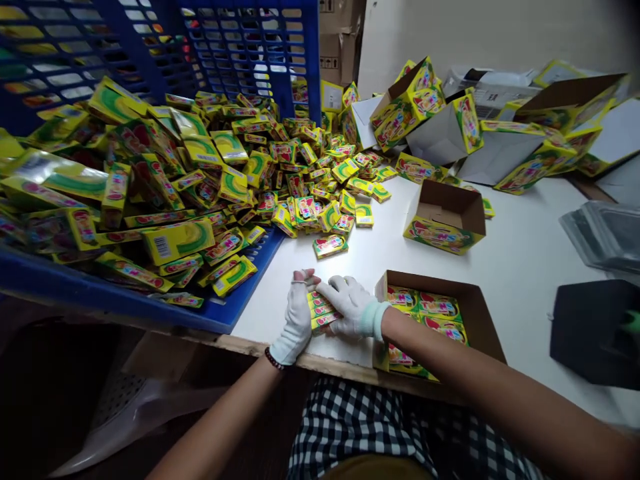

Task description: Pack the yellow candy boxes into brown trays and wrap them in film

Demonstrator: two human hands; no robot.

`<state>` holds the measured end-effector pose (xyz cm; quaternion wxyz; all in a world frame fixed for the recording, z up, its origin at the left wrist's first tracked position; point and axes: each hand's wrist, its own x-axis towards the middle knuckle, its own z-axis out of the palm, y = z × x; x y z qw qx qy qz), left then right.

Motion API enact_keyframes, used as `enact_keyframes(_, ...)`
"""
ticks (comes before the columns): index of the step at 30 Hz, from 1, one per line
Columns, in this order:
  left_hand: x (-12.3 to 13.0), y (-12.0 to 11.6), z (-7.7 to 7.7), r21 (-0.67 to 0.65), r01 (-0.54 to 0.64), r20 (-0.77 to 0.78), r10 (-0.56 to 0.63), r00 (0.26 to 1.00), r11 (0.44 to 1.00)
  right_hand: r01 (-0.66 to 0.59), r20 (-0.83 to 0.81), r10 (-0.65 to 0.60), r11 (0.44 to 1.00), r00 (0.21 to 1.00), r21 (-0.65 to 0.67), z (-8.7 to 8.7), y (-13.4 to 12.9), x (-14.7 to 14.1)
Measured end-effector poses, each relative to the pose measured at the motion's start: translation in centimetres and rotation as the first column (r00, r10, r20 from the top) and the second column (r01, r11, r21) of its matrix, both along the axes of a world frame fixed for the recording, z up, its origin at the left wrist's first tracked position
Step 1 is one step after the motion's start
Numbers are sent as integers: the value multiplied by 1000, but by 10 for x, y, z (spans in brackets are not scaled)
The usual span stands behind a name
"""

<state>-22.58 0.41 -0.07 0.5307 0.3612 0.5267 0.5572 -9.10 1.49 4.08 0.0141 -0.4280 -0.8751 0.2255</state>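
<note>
Between my two white-gloved hands is a stack of small yellow-green crayon boxes (321, 308), held low over the white table near its front edge. My left hand (299, 312) presses on the stack's left side, fingertips bare at the far end. My right hand (353, 305) wraps the stack from the right, its fingers across the top. To the right, partly behind my right forearm, stands an open carton (483, 313) with several crayon boxes in it. A lone crayon box (331, 246) lies just beyond my hands.
A blue plastic crate (260, 273), tipped open on the left, spills a large heap of crayon boxes (235, 160) onto the table. A small open carton (445, 217) stands behind the filled one. More cartons (525, 150) lie at the back right, near clear plastic trays (600, 230) and a black object (590, 330).
</note>
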Motion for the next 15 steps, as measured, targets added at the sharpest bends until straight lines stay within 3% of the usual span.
enact_keyframes(3, 4, 11, 15, -10, -124, 242, 122, 963, 992, 45, -28, -44, 999, 999, 22, 38, -5, 24)
enact_keyframes(5, 6, 15, 26, 39, -158, 270, 142, 952, 987, 132, -173, -132, 991, 976, -11, 70, -10, 55)
enact_keyframes(8, 18, 2, 32, 37, -28, 244, 18, 970, 999, 178, -322, -250, 955, 913, -237, 105, -21, 113)
enact_keyframes(11, 45, -28, 26, -68, 210, 254, -187, 949, 975, 166, -238, -336, 829, 912, -534, 104, -32, 163)
enact_keyframes(13, 65, -48, 20, -132, 337, 273, -293, 916, 932, 204, -164, -367, 776, 915, -596, 86, -39, 180)
enact_keyframes(15, 81, -63, 14, -110, 405, 237, -372, 898, 907, 202, -140, -347, 779, 927, -594, 67, -45, 182)
